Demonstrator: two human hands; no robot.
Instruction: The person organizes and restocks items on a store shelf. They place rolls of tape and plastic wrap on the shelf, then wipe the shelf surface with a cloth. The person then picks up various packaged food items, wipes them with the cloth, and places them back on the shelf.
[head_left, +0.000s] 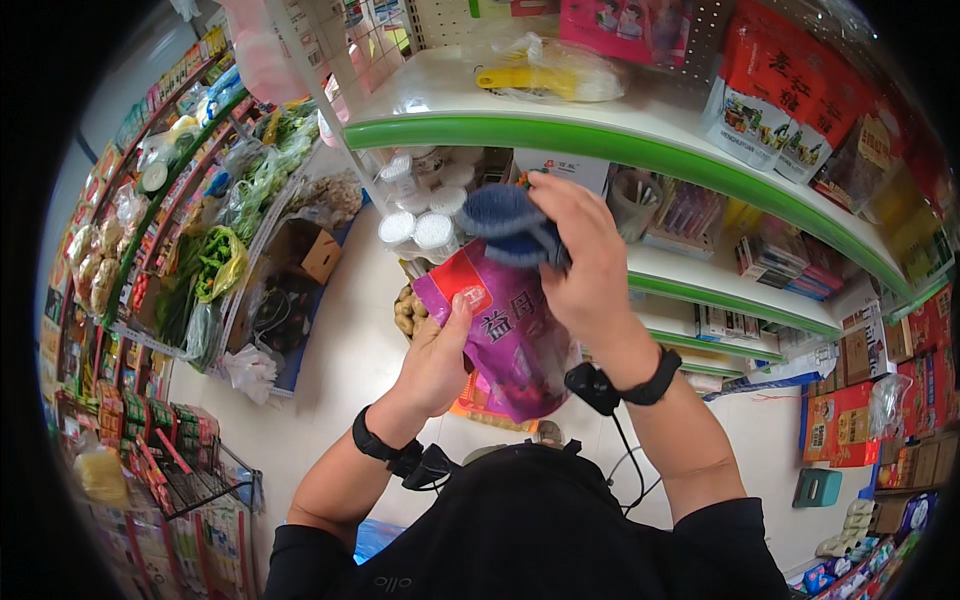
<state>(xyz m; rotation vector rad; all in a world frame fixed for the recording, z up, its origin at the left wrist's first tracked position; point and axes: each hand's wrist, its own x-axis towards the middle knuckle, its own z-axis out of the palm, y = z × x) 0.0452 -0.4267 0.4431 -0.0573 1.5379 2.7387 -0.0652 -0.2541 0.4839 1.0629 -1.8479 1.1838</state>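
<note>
My left hand (435, 360) grips the left edge of a purple and red printed plastic pouch (517, 330), its thumb lying on the front. In my right hand (585, 255) is a folded dark blue cloth (510, 225), blurred, held against the upper part of the pouch. Both are in front of the shelving. Beyond the cloth, clear round tubs of cotton swabs (433, 231) stand on a shelf, beside a white box (562, 166). My wrists bear black straps with small devices.
A green-edged shelf (525, 133) crosses above my hands, holding a bagged yellow-handled item (547, 79) and red-and-white pouches (787, 97). Potatoes (409, 311) lie low behind the pouch. At left are vegetable racks, a cardboard box (319, 255) and a black wire rack (217, 480); a teal stool (817, 488) is at right.
</note>
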